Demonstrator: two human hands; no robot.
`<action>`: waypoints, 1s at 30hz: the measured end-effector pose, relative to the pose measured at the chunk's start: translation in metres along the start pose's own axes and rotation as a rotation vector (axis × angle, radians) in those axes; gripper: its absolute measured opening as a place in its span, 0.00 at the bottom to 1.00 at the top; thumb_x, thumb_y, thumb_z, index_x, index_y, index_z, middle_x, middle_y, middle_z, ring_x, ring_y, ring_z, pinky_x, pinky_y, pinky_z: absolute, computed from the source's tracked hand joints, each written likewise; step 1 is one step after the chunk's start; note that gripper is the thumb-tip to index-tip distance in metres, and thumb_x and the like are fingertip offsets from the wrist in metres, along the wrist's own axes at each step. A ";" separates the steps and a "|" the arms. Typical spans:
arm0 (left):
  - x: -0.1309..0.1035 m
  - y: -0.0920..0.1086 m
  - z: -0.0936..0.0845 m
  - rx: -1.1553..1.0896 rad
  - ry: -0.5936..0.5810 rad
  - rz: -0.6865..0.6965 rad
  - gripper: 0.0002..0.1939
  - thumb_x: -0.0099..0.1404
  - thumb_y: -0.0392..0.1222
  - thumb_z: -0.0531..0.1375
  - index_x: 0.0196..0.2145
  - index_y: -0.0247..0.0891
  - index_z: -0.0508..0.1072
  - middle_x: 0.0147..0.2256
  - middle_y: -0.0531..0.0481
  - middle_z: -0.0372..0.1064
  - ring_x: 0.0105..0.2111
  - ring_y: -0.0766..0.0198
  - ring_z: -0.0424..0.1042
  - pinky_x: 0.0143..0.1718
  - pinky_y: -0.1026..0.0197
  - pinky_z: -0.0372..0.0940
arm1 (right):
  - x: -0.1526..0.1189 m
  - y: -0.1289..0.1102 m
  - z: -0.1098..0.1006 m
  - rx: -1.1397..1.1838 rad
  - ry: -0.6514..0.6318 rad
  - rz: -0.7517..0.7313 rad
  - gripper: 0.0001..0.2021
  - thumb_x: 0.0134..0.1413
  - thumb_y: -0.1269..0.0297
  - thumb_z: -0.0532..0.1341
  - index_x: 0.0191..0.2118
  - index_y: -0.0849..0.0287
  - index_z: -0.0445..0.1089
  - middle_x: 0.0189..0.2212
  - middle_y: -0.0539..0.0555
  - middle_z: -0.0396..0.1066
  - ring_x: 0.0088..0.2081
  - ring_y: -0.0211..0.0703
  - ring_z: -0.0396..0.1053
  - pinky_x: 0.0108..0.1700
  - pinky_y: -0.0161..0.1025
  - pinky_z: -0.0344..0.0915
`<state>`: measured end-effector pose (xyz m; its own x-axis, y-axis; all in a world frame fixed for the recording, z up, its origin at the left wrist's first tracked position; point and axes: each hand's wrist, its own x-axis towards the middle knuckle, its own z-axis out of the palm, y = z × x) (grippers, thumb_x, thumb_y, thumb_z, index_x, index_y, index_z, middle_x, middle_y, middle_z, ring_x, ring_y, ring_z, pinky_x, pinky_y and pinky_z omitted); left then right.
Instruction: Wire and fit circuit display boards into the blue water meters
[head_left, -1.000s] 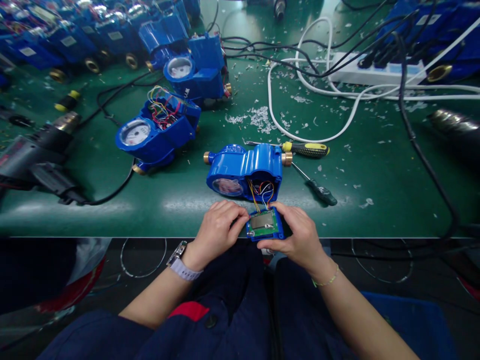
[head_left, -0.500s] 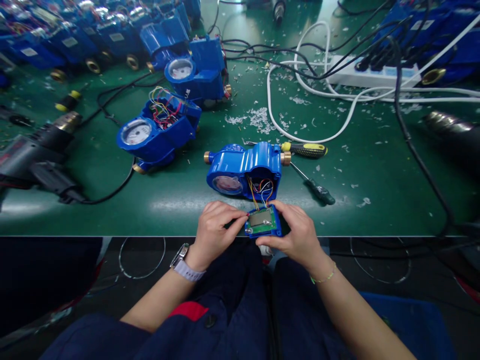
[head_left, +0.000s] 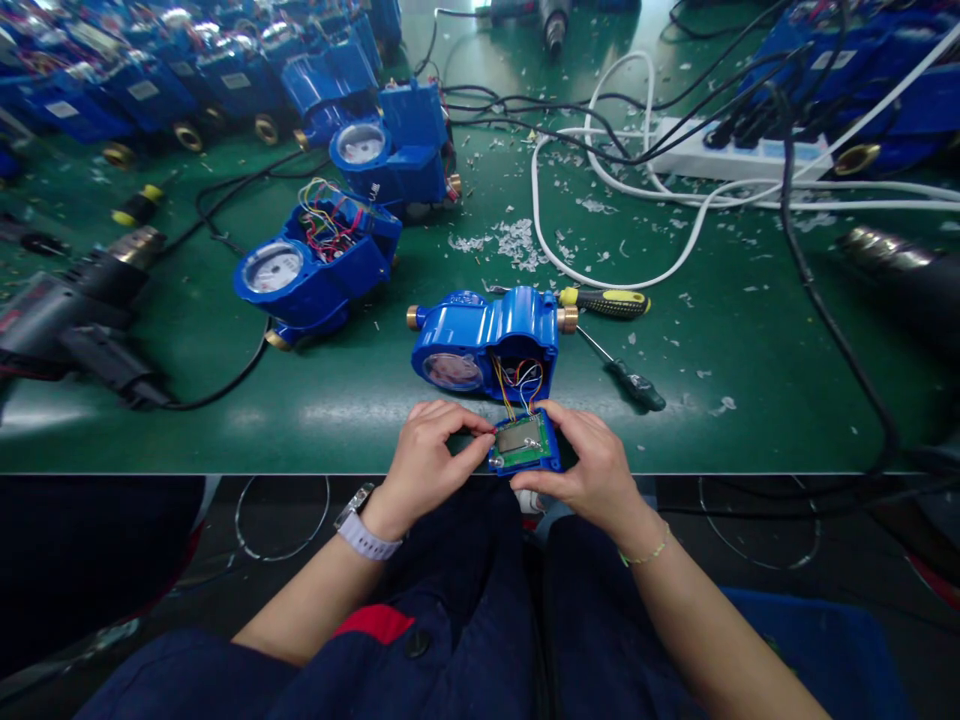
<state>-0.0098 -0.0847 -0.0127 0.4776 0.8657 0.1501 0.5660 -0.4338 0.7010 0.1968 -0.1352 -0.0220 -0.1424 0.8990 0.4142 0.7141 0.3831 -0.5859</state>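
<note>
At the table's front edge, a green circuit board with a grey display (head_left: pixel 519 437) sits in a small blue housing (head_left: pixel 553 452). My right hand (head_left: pixel 592 457) grips the housing from the right, thumb below and fingers above. My left hand (head_left: pixel 439 450) is closed in a pinch at the left edge of the board, near a small red part; what the fingertips hold is hidden. Thin coloured wires (head_left: pixel 510 396) run from the board into the open compartment of a blue water meter (head_left: pixel 480 335), which lies just beyond my hands with brass threaded ends.
Behind the meter lie a yellow-black screwdriver (head_left: pixel 611 303) and a dark green screwdriver (head_left: pixel 636 387). Another open meter (head_left: pixel 315 260) stands left, near a heat gun (head_left: pixel 90 310). A power strip (head_left: pixel 735 150), looping cables and plastic scraps (head_left: pixel 517 243) lie further back; many meters crowd the back left.
The board in its housing is tilted slightly, and my left hand has shifted a little at its edge. My right hand keeps its grip. The view has moved slightly.
</note>
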 end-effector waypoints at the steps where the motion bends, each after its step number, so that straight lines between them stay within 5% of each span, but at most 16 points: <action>1: 0.001 0.000 -0.001 0.014 -0.015 -0.009 0.03 0.64 0.39 0.62 0.32 0.40 0.74 0.31 0.52 0.77 0.33 0.59 0.73 0.41 0.53 0.60 | 0.000 0.000 -0.001 0.003 -0.004 -0.002 0.36 0.50 0.32 0.56 0.52 0.60 0.66 0.37 0.61 0.77 0.37 0.55 0.75 0.39 0.48 0.70; 12: 0.006 0.002 0.000 0.088 -0.039 -0.034 0.06 0.68 0.39 0.58 0.32 0.38 0.70 0.31 0.52 0.73 0.33 0.61 0.71 0.37 0.57 0.57 | -0.002 0.005 -0.006 0.064 -0.099 0.109 0.36 0.47 0.35 0.62 0.52 0.61 0.68 0.34 0.59 0.75 0.33 0.52 0.73 0.35 0.46 0.70; 18: 0.004 -0.001 -0.001 0.091 -0.072 0.034 0.06 0.68 0.41 0.58 0.36 0.41 0.75 0.34 0.52 0.75 0.36 0.60 0.72 0.39 0.56 0.56 | -0.012 0.008 -0.023 0.136 -0.062 0.071 0.33 0.57 0.45 0.61 0.62 0.58 0.60 0.42 0.59 0.75 0.42 0.51 0.74 0.45 0.48 0.71; 20: 0.003 -0.002 0.000 0.098 -0.048 0.040 0.08 0.68 0.42 0.58 0.33 0.41 0.75 0.32 0.52 0.75 0.35 0.60 0.71 0.38 0.57 0.56 | -0.023 0.027 -0.046 0.039 0.113 0.133 0.30 0.59 0.48 0.60 0.62 0.57 0.60 0.45 0.60 0.74 0.45 0.51 0.73 0.48 0.50 0.70; 22: 0.003 -0.002 0.002 0.101 -0.025 0.035 0.09 0.68 0.43 0.57 0.32 0.40 0.75 0.31 0.52 0.75 0.34 0.60 0.71 0.38 0.57 0.56 | -0.038 0.057 -0.080 -0.284 0.421 0.305 0.27 0.61 0.48 0.58 0.60 0.57 0.62 0.47 0.61 0.72 0.47 0.54 0.72 0.48 0.53 0.70; 24: 0.004 -0.001 0.004 0.119 -0.008 0.029 0.10 0.68 0.43 0.57 0.31 0.41 0.75 0.30 0.52 0.74 0.33 0.59 0.71 0.37 0.57 0.55 | -0.056 0.090 -0.123 -0.484 0.588 0.428 0.30 0.59 0.48 0.60 0.60 0.63 0.63 0.51 0.71 0.67 0.54 0.66 0.66 0.51 0.63 0.65; 27: 0.005 -0.001 0.008 0.147 0.015 0.034 0.11 0.68 0.45 0.58 0.29 0.41 0.75 0.29 0.52 0.74 0.33 0.59 0.71 0.36 0.57 0.54 | -0.080 0.135 -0.186 -0.681 0.675 0.582 0.38 0.45 0.43 0.67 0.52 0.73 0.69 0.48 0.89 0.61 0.55 0.88 0.59 0.49 0.74 0.56; 30: 0.005 0.000 0.009 0.154 0.018 0.065 0.11 0.68 0.44 0.57 0.30 0.40 0.75 0.29 0.51 0.75 0.33 0.59 0.70 0.37 0.56 0.55 | -0.090 0.164 -0.229 -0.725 0.604 0.630 0.39 0.42 0.33 0.63 0.44 0.70 0.72 0.36 0.85 0.64 0.47 0.93 0.62 0.39 0.76 0.57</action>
<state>-0.0011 -0.0825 -0.0184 0.5053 0.8383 0.2046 0.6312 -0.5207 0.5749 0.4834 -0.2022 0.0043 0.5965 0.5635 0.5715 0.7982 -0.4916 -0.3483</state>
